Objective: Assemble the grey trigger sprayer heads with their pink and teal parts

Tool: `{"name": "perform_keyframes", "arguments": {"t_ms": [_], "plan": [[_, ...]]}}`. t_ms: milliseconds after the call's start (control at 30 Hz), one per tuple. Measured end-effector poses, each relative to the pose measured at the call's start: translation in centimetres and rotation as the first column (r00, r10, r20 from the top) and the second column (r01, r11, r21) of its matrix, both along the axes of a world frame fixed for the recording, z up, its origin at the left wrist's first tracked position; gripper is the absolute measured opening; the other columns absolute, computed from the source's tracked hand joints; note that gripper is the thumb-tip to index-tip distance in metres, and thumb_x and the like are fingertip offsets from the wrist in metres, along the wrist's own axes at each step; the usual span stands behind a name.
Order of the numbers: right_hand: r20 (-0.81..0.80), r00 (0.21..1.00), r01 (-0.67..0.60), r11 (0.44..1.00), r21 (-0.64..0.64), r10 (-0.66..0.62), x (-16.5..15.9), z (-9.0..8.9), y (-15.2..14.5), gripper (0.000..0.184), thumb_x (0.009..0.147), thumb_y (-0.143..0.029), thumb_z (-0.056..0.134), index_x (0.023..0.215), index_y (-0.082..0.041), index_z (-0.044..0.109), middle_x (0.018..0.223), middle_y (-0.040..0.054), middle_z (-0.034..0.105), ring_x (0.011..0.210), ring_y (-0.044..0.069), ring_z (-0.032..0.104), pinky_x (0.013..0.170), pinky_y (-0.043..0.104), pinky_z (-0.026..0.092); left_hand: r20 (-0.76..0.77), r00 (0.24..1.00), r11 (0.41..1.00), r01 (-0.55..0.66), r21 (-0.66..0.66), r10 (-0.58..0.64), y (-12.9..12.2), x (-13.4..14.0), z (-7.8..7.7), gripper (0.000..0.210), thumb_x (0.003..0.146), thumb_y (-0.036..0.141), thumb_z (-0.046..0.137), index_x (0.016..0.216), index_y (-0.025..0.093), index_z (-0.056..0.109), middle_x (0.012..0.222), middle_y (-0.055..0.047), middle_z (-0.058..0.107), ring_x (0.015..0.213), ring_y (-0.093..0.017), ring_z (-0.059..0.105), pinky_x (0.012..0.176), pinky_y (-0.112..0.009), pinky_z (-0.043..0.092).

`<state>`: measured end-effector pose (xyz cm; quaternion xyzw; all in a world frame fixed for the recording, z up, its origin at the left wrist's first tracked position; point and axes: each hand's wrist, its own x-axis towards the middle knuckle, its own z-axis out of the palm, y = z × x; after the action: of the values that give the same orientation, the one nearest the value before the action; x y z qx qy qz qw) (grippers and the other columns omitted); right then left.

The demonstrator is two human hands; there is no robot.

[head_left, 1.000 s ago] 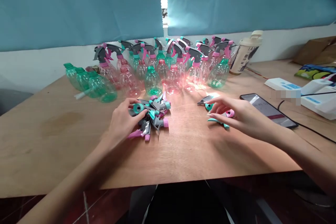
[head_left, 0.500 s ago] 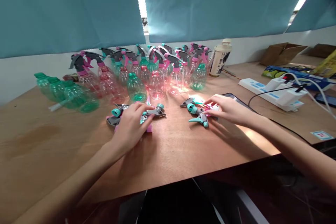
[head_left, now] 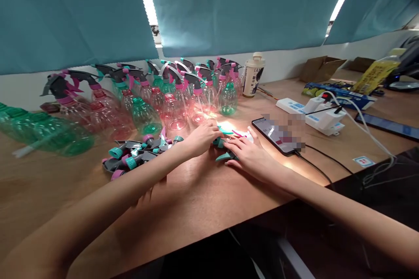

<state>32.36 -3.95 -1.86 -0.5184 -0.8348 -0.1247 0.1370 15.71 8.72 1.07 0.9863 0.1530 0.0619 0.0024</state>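
Note:
My left hand has its fingers bent and pressed together at a small group of trigger spray heads, with a teal collar partly under its fingertips. From the right, my right hand lies over the same group, its fingers apart; teal and pink parts show between the two hands. Much of this group is hidden by the fingers. Beside my left forearm lies a larger pile of grey, teal and pink spray heads. Behind them stand uncapped clear bottles, among them a green bottle and a pink bottle.
Several bottles with spray heads fitted stand at the back. Green bottles lean at the left. A phone with a cable lies right of my hands, near a white power strip. A cream tumbler stands behind.
My left hand has left the larger pile and moved right to the small group by my right hand. The view has turned right, bringing the phone into full view.

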Motion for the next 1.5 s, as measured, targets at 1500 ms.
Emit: {"name": "perform_keyframes", "arguments": {"t_ms": [1500], "plan": [[-0.479,0.877,-0.213,0.860,-0.463,-0.040,-5.2,4.5,-4.5,0.018,0.093,-0.027,0.051,0.103,-0.020,0.064,0.084,0.0014,0.068,0.070,0.014,0.060,0.064,0.026,0.040,0.440,0.738,0.785,-0.191,-0.590,0.511,-12.0,-8.2,-3.3,0.042,0.076,0.000,0.062,0.111,0.023,0.061,0.094,0.002,0.057,0.062,-0.008,0.050,0.059,-0.020,0.046]]}}
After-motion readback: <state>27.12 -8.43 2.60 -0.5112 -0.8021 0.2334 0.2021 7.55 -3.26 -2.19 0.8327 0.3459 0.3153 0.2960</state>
